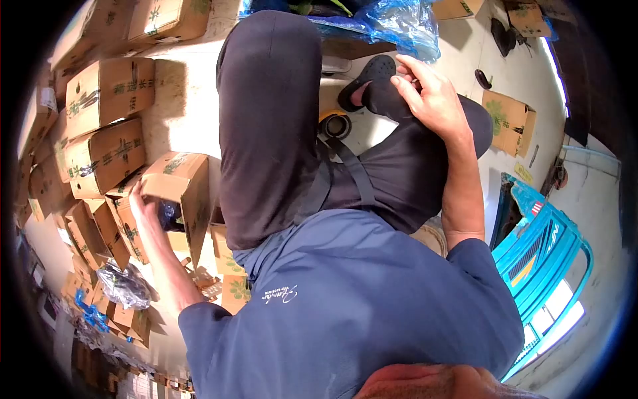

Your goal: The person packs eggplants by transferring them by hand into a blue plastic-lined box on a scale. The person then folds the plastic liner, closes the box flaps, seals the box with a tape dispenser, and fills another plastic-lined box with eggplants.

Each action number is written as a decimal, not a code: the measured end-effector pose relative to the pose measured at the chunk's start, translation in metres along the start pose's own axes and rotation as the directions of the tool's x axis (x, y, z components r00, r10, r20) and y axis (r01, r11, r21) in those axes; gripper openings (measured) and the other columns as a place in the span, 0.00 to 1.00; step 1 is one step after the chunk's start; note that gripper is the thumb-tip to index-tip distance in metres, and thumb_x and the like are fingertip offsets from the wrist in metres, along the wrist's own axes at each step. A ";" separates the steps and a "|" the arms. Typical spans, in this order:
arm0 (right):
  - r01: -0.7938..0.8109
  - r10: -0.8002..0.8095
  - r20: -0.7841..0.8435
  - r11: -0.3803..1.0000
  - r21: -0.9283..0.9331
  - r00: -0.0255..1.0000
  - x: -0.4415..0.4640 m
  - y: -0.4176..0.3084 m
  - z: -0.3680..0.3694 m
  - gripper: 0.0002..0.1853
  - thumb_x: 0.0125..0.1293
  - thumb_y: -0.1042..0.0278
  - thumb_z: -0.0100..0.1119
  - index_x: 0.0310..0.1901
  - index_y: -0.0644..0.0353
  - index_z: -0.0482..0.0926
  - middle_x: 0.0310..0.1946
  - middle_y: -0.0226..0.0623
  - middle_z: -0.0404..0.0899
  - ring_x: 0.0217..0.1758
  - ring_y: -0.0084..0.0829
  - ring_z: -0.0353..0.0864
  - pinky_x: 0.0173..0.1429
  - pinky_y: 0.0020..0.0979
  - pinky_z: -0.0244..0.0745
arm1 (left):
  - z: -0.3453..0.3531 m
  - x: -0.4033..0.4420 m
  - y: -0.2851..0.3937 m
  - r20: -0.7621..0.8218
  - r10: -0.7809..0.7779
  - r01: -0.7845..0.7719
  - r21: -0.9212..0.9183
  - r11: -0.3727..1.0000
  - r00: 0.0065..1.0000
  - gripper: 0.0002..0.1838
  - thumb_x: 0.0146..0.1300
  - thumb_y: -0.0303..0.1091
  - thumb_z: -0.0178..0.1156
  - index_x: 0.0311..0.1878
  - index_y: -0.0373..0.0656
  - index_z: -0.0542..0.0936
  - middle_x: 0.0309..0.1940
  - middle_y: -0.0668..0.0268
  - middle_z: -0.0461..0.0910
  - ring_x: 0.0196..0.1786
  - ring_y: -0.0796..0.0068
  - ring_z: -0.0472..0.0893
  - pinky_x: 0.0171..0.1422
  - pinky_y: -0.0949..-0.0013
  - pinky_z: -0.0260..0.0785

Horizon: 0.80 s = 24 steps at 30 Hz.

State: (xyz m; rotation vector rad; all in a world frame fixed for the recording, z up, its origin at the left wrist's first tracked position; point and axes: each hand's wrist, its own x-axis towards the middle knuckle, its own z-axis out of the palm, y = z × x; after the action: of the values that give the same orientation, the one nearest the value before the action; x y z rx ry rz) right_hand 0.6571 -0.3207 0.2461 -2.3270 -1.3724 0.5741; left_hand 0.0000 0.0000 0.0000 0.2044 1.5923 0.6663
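Seen from the head, the hands are apart. The left hand [139, 203] is at the edge of an open carton [193, 199] with dark blue plastic [171, 214] inside; its grip is unclear. The right hand [432, 103], loosely curled, rests on the bent right leg [415, 156]. Green leaves [340, 6] show in blue sheeting [402, 26]. Stacked cartons [109, 93] carry blurred print. Pale floor [191, 100] separates stack and left leg [266, 126].

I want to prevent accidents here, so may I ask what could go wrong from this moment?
The left hand is right by the open cardboard box, with other boxes packed close beside it; a careless push might shift them. The yellow round object is near the dark shoe, so a foot might kick it.
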 end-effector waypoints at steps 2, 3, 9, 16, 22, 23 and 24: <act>-0.019 0.019 0.015 1.000 -0.001 1.000 0.000 -0.001 -0.003 0.22 0.69 0.60 0.66 0.62 0.60 0.79 0.47 0.45 0.86 0.45 0.38 0.89 0.52 0.37 0.82 | 0.038 -0.004 0.001 -0.064 -0.014 0.012 -0.032 0.999 0.998 0.16 0.73 0.30 0.53 0.56 0.28 0.78 0.52 0.49 0.83 0.56 0.53 0.83 0.66 0.52 0.77; 0.003 -0.003 -0.006 1.000 0.009 1.000 0.009 -0.009 0.001 0.22 0.69 0.60 0.66 0.61 0.60 0.79 0.47 0.45 0.86 0.44 0.38 0.89 0.51 0.37 0.82 | 0.056 -0.001 0.010 -0.044 -0.014 0.011 -0.064 0.998 0.999 0.14 0.72 0.29 0.54 0.54 0.29 0.78 0.51 0.49 0.83 0.55 0.53 0.82 0.65 0.53 0.77; -0.008 0.008 0.001 1.000 -0.013 1.000 0.012 -0.011 -0.003 0.21 0.69 0.62 0.67 0.60 0.60 0.79 0.45 0.44 0.86 0.43 0.38 0.89 0.50 0.37 0.82 | 0.172 0.032 0.040 0.135 0.051 -0.037 -0.105 0.994 0.990 0.08 0.69 0.25 0.60 0.46 0.31 0.78 0.45 0.50 0.83 0.51 0.54 0.82 0.62 0.49 0.78; -0.014 0.015 -0.029 0.999 0.033 0.999 0.020 -0.014 -0.001 0.22 0.68 0.63 0.67 0.61 0.61 0.80 0.44 0.45 0.87 0.41 0.37 0.89 0.49 0.37 0.82 | 0.362 -0.005 0.056 0.479 0.144 -0.020 -0.255 0.967 0.866 0.15 0.74 0.32 0.58 0.55 0.30 0.75 0.55 0.47 0.79 0.59 0.47 0.78 0.72 0.36 0.69; -0.033 0.035 -0.036 0.997 0.066 0.999 0.021 -0.012 -0.003 0.22 0.69 0.61 0.67 0.61 0.61 0.80 0.44 0.44 0.87 0.41 0.38 0.89 0.49 0.37 0.82 | 0.321 -0.069 0.071 0.701 -0.046 -0.639 0.673 0.373 0.711 0.35 0.66 0.63 0.66 0.58 0.37 0.83 0.51 0.65 0.84 0.57 0.73 0.78 0.64 0.64 0.68; -0.039 0.042 -0.039 0.997 0.068 0.998 0.020 -0.012 -0.005 0.22 0.69 0.60 0.67 0.61 0.61 0.80 0.44 0.44 0.87 0.41 0.38 0.89 0.49 0.37 0.82 | 0.298 -0.059 0.064 0.722 -0.177 -0.677 0.690 0.256 0.669 0.36 0.65 0.60 0.69 0.61 0.35 0.81 0.54 0.63 0.83 0.59 0.71 0.77 0.67 0.64 0.68; -0.041 0.044 -0.042 0.997 0.071 0.998 0.019 -0.013 -0.007 0.23 0.69 0.60 0.67 0.61 0.61 0.80 0.44 0.44 0.87 0.41 0.38 0.89 0.49 0.37 0.82 | 0.290 -0.118 0.047 0.698 -0.121 -0.662 0.711 0.239 0.706 0.40 0.64 0.58 0.70 0.67 0.33 0.77 0.60 0.58 0.82 0.63 0.66 0.77 0.71 0.63 0.66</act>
State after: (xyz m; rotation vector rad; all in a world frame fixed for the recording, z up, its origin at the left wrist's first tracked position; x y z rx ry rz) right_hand 0.6599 -0.2985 0.2552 -2.3036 -1.2656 0.5716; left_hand 0.2834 0.0638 0.1266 1.5698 1.0226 -0.2548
